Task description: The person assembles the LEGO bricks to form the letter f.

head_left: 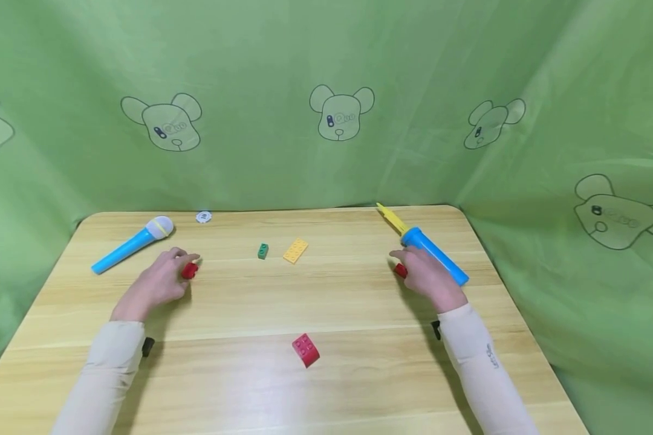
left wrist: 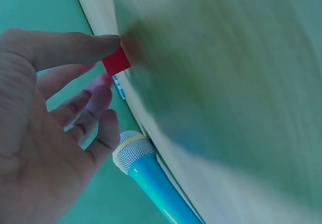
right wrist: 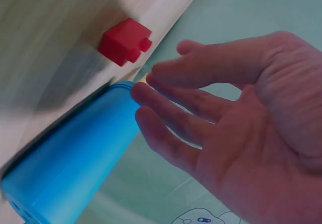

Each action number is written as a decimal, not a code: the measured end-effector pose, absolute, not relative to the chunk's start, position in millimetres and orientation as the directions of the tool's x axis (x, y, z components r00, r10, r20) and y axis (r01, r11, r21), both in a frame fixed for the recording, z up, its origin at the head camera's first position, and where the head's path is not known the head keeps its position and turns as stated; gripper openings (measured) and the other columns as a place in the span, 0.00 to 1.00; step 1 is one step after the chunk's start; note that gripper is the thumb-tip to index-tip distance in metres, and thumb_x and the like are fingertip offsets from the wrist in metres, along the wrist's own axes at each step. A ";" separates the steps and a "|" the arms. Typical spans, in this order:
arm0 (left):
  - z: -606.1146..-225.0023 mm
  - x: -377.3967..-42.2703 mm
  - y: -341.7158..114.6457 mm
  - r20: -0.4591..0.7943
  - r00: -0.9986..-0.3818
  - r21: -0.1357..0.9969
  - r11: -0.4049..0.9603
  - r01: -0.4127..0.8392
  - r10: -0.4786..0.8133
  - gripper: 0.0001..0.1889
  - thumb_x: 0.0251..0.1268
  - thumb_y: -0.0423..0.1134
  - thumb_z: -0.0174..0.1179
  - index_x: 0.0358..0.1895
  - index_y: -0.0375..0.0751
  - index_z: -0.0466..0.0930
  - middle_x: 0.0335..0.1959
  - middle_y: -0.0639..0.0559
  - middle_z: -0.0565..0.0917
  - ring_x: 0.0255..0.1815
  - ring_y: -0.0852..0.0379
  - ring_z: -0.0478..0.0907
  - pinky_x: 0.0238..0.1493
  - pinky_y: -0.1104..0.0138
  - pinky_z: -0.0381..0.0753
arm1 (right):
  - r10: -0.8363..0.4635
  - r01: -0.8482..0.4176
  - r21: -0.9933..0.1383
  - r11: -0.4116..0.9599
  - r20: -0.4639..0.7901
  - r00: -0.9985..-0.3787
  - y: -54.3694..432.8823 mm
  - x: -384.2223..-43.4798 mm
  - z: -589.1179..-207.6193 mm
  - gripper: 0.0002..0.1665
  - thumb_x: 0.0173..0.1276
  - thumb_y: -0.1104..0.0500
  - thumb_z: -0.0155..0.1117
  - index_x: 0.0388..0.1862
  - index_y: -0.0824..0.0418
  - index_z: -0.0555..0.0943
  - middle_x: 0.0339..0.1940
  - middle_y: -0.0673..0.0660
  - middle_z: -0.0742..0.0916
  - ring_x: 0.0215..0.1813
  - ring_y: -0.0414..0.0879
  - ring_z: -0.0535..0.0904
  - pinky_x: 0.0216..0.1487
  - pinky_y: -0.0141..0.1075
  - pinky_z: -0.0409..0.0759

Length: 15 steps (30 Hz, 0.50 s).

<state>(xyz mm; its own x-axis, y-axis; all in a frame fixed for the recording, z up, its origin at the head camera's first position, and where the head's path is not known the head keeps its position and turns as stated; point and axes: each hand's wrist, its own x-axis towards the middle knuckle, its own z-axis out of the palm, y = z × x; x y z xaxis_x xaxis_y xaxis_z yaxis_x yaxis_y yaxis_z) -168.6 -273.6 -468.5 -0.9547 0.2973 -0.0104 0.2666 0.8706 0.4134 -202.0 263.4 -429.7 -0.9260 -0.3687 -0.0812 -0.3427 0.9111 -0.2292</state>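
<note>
At 10 o'clock, left hand (head_left: pixel 162 281) pinches red plastic block (left wrist: pixel 116 62); at 2, right hand (head_left: pixel 427 273), fingers parted, beside red studded brick (right wrist: pixel 124 41).

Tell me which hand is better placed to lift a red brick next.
Left, probably: the left hand seems to pinch the left red brick, while a gap shows between the right hand and the right red brick.
</note>
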 end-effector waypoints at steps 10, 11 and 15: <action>-471.5 -170.8 -275.9 0.018 -0.952 0.433 0.855 0.284 0.307 0.24 0.55 0.23 0.65 0.58 0.25 0.77 0.51 0.32 0.78 0.49 0.38 0.76 0.55 0.43 0.77 | -0.328 -0.279 -0.256 0.926 -0.175 -0.928 266.7 -206.3 -440.8 0.23 0.55 0.82 0.61 0.50 0.68 0.81 0.33 0.60 0.79 0.35 0.53 0.70 0.34 0.38 0.71; -472.2 -171.0 -276.1 0.020 -0.952 0.434 0.855 0.282 0.304 0.23 0.56 0.23 0.65 0.58 0.25 0.78 0.50 0.32 0.78 0.49 0.38 0.76 0.55 0.43 0.77 | -0.341 -0.294 -0.254 0.921 -0.170 -0.924 267.1 -206.4 -441.9 0.20 0.55 0.82 0.61 0.44 0.67 0.81 0.29 0.58 0.76 0.33 0.52 0.69 0.32 0.38 0.69; -474.8 -170.6 -275.9 0.025 -0.955 0.433 0.858 0.277 0.296 0.22 0.58 0.25 0.66 0.58 0.25 0.78 0.50 0.33 0.79 0.47 0.40 0.77 0.53 0.44 0.78 | -0.373 -0.325 -0.259 0.909 -0.161 -0.914 268.0 -207.6 -446.3 0.15 0.55 0.83 0.59 0.30 0.64 0.77 0.21 0.52 0.66 0.28 0.48 0.66 0.28 0.36 0.62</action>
